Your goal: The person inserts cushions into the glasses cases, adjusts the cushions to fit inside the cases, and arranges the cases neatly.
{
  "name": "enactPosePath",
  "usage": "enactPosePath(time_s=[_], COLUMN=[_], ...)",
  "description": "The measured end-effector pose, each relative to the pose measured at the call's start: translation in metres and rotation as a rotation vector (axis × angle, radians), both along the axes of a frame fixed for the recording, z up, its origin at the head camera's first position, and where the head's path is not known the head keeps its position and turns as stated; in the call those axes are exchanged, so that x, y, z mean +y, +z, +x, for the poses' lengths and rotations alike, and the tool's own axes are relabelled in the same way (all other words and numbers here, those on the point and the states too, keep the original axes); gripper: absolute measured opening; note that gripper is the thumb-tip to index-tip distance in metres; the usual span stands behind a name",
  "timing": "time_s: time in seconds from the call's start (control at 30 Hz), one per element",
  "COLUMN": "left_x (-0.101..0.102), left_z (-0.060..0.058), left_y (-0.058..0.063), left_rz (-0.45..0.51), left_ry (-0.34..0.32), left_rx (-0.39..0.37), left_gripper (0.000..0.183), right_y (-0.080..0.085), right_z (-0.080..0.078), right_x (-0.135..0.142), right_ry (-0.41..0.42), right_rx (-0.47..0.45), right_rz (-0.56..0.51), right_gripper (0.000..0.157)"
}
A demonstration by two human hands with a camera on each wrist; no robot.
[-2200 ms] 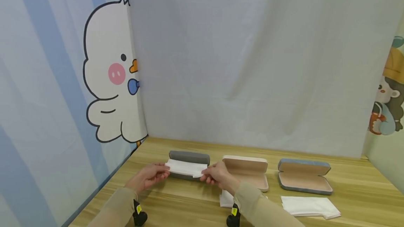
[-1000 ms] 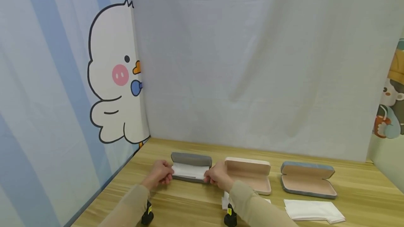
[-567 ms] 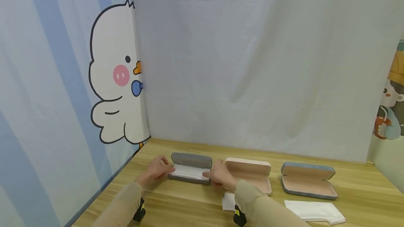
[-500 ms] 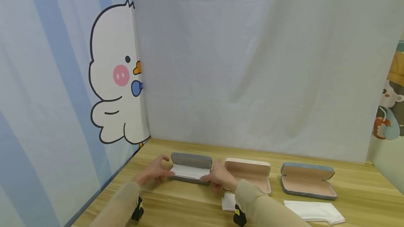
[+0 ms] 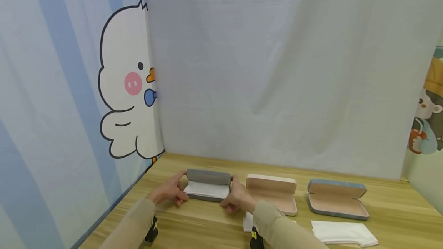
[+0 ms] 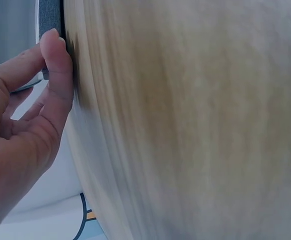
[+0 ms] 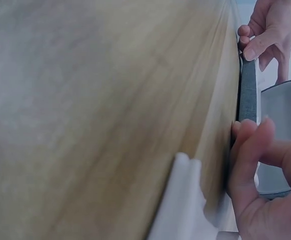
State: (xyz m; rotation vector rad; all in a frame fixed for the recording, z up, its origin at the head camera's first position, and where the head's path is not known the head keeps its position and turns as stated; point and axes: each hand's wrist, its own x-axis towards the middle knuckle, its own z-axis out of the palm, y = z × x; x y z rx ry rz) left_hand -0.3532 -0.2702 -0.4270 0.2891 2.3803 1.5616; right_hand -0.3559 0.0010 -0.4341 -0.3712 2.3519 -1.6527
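Observation:
A grey glasses case stands with its lid raised on the wooden table, a folded white cloth lying inside. My left hand grips the case's left end, thumb at the front and index finger up at the lid. At the right end my right hand grips it the same way. In the left wrist view, the left hand has its thumb at the corner of the grey case. The right wrist view shows the right hand and the left hand at both ends of the case.
To the right stand a raised-lid cream glasses case and a blue one. In front of the blue case lies a folded white cloth. Another white cloth is partly hidden by my right forearm. A grey curtain hangs behind the table.
Both hands lowered the white cloth into the grey case and let go of it. They then shifted to the case's ends, and the index fingers rose to the lid.

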Motion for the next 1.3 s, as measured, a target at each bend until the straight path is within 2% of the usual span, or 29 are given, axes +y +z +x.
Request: enactPosePath(time_s=[0.43,0.87,1.3], left_x=[-0.0040,-0.0028,-0.0048], left_z=[0.0002,0.0043,0.0033], left_y=[-0.0032,0.0000,-0.0026], left_rz=[0.064,0.063,0.067], left_ry=[-0.014,-0.039,-0.060], left_rx=[0.005,0.042,0.063], left_gripper=[0.097,0.072,0.066], right_y=[0.0044,0.0007,0.0003], right_z=[0.0037,0.0034,0.0061], right_x=[-0.0027,-0.0026,-0.0029], right_ry=[-0.002,0.015,0.017], right_rx=[-0.061,-0.043,-0.029], right_rz=[0.000,-0.035,-0.052], right_gripper=[0.076,0.070,0.078])
